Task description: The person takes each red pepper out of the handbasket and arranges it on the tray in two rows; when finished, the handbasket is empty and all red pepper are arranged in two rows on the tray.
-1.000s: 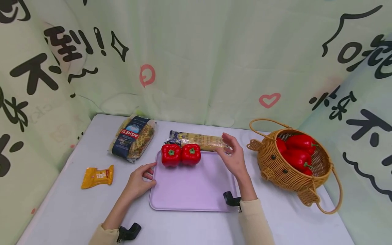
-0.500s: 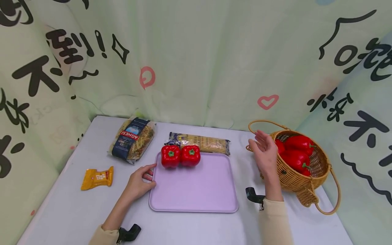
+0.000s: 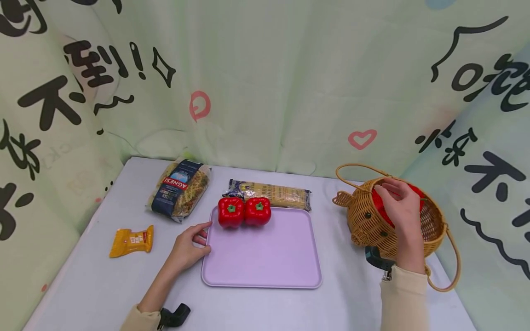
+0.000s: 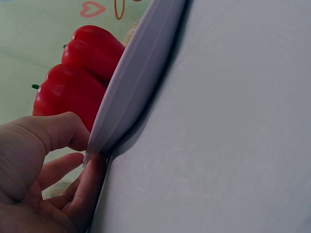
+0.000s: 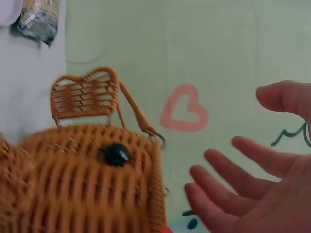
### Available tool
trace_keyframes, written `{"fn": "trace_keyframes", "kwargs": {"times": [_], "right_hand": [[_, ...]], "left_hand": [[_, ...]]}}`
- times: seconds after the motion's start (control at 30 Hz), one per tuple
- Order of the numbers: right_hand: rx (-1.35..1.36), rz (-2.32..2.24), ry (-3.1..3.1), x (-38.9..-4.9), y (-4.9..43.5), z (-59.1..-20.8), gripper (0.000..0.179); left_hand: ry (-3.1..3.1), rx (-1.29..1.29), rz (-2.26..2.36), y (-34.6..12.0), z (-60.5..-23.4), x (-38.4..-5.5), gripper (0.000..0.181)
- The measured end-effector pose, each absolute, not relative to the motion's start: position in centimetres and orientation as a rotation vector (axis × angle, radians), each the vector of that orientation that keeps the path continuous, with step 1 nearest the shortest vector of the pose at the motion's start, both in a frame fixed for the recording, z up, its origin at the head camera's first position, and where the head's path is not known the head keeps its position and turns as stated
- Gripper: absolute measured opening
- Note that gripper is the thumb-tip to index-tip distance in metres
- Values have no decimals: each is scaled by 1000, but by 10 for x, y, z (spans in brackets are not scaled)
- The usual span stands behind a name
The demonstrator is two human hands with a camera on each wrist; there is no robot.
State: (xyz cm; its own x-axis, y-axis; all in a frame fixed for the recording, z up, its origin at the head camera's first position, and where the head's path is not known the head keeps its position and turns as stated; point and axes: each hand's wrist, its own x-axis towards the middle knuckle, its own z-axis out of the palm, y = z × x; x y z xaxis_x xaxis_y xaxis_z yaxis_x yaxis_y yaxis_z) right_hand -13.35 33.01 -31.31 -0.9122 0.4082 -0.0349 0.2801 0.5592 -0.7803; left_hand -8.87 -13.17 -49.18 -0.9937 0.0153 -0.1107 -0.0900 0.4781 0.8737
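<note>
My left hand (image 3: pixel 188 248) touches the left rim of a lilac tray (image 3: pixel 265 257) with thumb and fingertips apart along it. In the left wrist view the thumb (image 4: pixel 63 128) meets the rim, and a finger lies low beside the tray wall. Two red bell peppers (image 3: pixel 257 211) stand side by side at the tray's back left. My right hand (image 3: pixel 399 207) is over the mouth of a wicker basket (image 3: pixel 368 230), hiding much of the red peppers (image 3: pixel 382 207) inside. The right wrist view shows its fingers (image 5: pixel 233 194) spread, with nothing between them and the thumb.
Behind the tray lies a long pack of noodles (image 3: pixel 281 195). A bag of pasta (image 3: pixel 180 188) sits at the back left, with a small yellow packet (image 3: pixel 131 240) nearer the front. Basket handles (image 3: pixel 457 262) stick out on the right. A printed curtain (image 3: pixel 265 92) borders the table.
My right hand has moved right, from above the tray's back right corner to over the basket. The left hand has stayed at the tray's rim, and the peppers on the tray have not moved.
</note>
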Motion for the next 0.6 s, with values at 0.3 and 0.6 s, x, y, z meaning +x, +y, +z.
{"fn": "trace_keyframes", "kwargs": {"times": [0.3,0.6], "right_hand": [[-600,1248,-2788,-135,361,-289,77],[-836,1097,-2924,-132,391,-270,87]], "left_hand": [[2619,-68,1563,-134,-494,-86,60],[2624,-55,1570,-132,-493,-86,60]]}}
